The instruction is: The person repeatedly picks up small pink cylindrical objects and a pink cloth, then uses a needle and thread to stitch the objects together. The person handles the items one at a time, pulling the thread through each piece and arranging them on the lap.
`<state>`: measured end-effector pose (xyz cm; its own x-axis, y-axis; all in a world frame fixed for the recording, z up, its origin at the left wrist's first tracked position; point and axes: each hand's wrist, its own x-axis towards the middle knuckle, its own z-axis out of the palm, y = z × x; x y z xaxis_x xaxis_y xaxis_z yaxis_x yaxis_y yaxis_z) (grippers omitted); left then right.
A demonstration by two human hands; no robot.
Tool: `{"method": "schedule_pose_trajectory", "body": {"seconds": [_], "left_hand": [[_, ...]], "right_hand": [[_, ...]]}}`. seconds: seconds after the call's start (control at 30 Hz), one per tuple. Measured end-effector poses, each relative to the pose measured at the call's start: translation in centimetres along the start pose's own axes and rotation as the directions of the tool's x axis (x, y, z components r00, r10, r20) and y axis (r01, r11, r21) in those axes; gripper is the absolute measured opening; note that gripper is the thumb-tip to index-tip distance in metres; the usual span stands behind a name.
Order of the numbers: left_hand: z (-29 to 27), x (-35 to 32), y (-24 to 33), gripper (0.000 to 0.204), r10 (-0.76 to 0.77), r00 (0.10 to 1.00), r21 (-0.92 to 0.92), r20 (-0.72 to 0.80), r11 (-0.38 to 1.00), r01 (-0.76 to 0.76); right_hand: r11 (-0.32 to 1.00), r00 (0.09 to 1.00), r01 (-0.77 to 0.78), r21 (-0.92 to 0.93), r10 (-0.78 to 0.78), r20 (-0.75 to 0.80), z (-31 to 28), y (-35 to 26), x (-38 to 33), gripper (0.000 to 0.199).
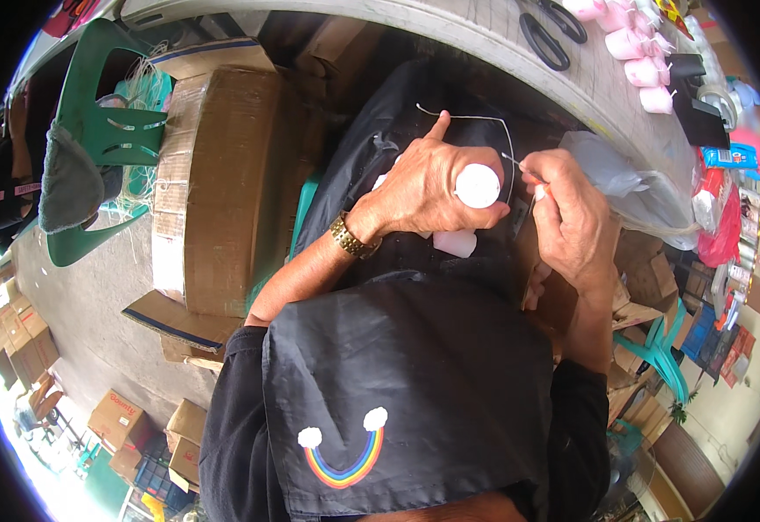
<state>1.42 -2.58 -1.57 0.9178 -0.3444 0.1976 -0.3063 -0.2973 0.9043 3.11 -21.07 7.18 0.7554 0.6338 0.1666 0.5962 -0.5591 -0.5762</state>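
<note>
My left hand [428, 187] is closed around a white candle [478, 186], its round end facing up. A thin pale wick string [475, 117] runs over my raised left finger and bends down beside the candle. My right hand [567, 209] pinches a thin tool with an orange part [532, 179], its tip pointing at the candle; the fingers hide much of it. On my lap, below the left hand, lies a pale pink candle [455, 243]. A black apron [406, 383] with a rainbow patch covers my body.
The grey table [484, 39] curves across the top, bearing black-handled scissors [545, 39] and several pink candles [632, 48]. A large cardboard box [219, 183] stands at my left, beside a green chair [106, 130] with strings over it. Clear plastic bags [610, 170] hang at the right.
</note>
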Motion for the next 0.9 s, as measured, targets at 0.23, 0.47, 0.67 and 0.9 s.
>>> {"method": "schedule_pose_trajectory", "body": {"seconds": [0.23, 0.47, 0.67, 0.9], "left_hand": [[-0.3, 0.1, -0.1, 0.029, 0.006, 1.000, -0.025, 0.023, 1.000, -0.005], [-0.5, 0.0, -0.2, 0.027, 0.016, 1.000, -0.022, 0.013, 1.000, -0.015], [-0.3, 0.2, -0.1, 0.028, 0.009, 1.000, 0.019, -0.006, 1.000, -0.009], [-0.3, 0.3, -0.1, 0.028, 0.014, 1.000, 0.047, -0.023, 0.999, -0.013]], "right_hand": [[0.941, 0.980, 0.196, -0.275, -0.176, 0.094, 0.3, 0.6, 1.0, 0.032], [0.914, 0.976, 0.216, -0.343, -0.197, 0.089, 0.6, 0.4, 0.9, 0.030], [0.906, 0.983, 0.181, -0.383, -0.169, 0.067, 0.5, -0.2, 0.6, 0.032], [0.891, 0.975, 0.224, -0.394, -0.204, 0.093, -0.1, 0.7, 1.5, 0.034]]}}
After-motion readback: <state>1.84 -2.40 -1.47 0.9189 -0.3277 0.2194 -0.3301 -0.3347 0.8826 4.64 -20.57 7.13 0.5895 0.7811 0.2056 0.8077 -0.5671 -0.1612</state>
